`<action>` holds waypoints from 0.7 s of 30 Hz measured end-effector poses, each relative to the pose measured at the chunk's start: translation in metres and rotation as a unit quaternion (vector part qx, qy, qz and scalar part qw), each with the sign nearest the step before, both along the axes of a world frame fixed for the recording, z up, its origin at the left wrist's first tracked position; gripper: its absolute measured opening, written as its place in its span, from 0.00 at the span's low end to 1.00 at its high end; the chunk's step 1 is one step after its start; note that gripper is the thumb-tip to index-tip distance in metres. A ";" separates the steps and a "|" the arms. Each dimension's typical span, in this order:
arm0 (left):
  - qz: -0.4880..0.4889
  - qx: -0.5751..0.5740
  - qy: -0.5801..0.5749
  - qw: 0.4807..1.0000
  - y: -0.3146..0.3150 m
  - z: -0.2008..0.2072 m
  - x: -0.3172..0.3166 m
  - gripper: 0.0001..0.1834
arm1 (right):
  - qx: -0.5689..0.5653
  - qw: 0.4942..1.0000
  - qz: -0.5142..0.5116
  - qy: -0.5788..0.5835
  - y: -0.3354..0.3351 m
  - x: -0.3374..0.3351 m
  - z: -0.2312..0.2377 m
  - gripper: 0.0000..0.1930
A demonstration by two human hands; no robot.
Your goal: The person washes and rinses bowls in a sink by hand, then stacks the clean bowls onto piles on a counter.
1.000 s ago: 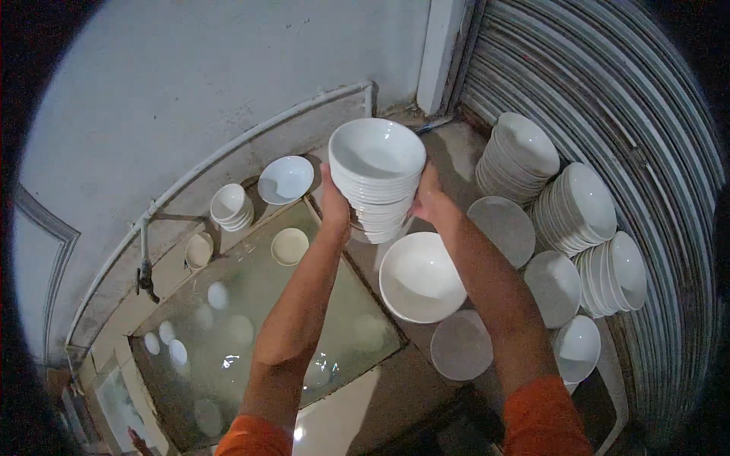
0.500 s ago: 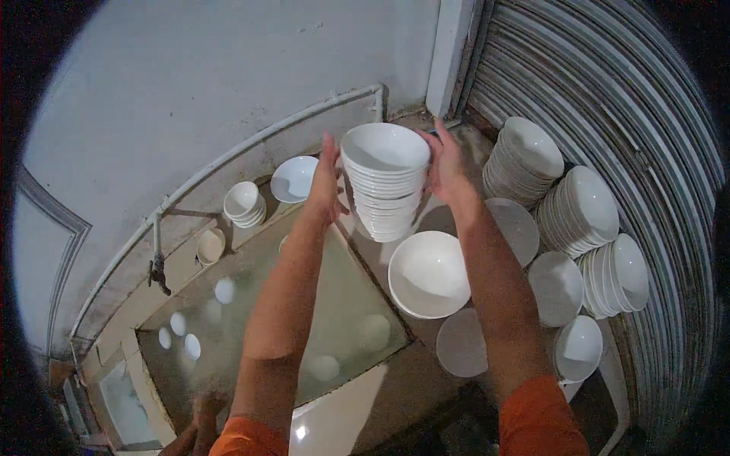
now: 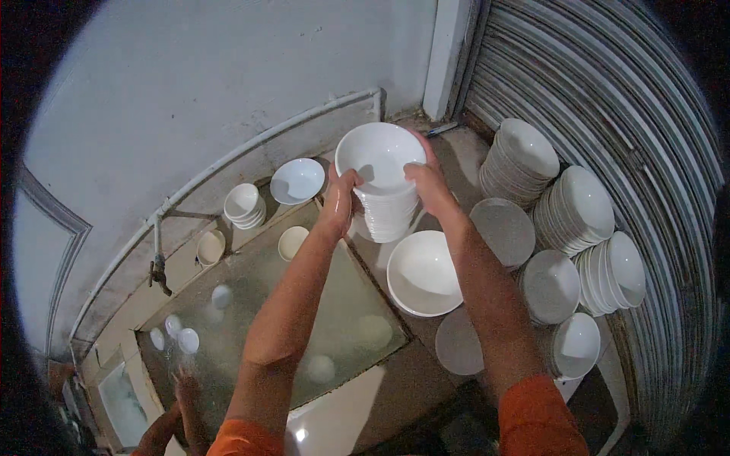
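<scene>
A tall stack of white bowls (image 3: 389, 220) stands on the ledge in front of me. The top bowl (image 3: 380, 144) tilts toward me, and both hands grip its rim. My left hand (image 3: 340, 204) is closed on its left side, thumb over the rim. My right hand (image 3: 433, 182) holds the opposite side the same way, its other fingers mostly hidden behind the bowl. How many bowls are in the grip I cannot tell. Just below the stack, beside my right forearm, sits a wide white bowl (image 3: 423, 273).
A basin of cloudy water (image 3: 342, 304) with several bowls in it lies at left. Another person's hands (image 3: 186, 387) reach in there. Stacked bowls (image 3: 574, 209) line the ribbed shutter (image 3: 608, 91). A tap (image 3: 158, 273) hangs from the wall pipe (image 3: 251, 133).
My hands have closed from beside the stack onto the top bowl's rim, and that bowl now tilts more toward me. The other person's hands have moved farther into the water.
</scene>
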State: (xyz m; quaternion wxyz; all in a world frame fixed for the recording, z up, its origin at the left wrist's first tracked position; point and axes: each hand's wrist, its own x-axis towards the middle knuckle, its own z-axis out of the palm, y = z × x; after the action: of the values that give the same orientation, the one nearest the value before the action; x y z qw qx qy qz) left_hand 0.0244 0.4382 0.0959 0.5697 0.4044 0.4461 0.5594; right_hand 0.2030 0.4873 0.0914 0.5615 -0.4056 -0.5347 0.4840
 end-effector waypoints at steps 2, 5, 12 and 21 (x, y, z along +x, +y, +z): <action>-0.040 -0.057 0.036 0.997 0.013 -0.001 -0.015 0.28 | -0.058 0.998 -0.009 -0.017 0.001 -0.005 0.003 0.41; -0.101 -0.135 0.107 0.980 0.026 0.012 -0.024 0.34 | -0.102 0.994 -0.039 0.006 0.004 -0.007 0.010 0.39; -0.095 -0.098 0.008 0.991 0.002 -0.002 -0.038 0.55 | -0.118 0.991 0.015 -0.060 0.009 0.015 0.020 0.37; -0.035 -0.202 0.292 0.934 -0.233 -0.278 -0.174 0.22 | 0.327 0.905 -0.064 -0.266 -0.190 -0.094 0.054 0.21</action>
State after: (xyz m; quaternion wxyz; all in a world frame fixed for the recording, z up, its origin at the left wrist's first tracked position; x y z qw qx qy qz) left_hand -0.1493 0.2048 -0.1820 0.5031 0.4421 0.6818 0.2941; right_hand 0.1086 0.2972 0.1452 0.5292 -0.3461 -0.7654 0.1196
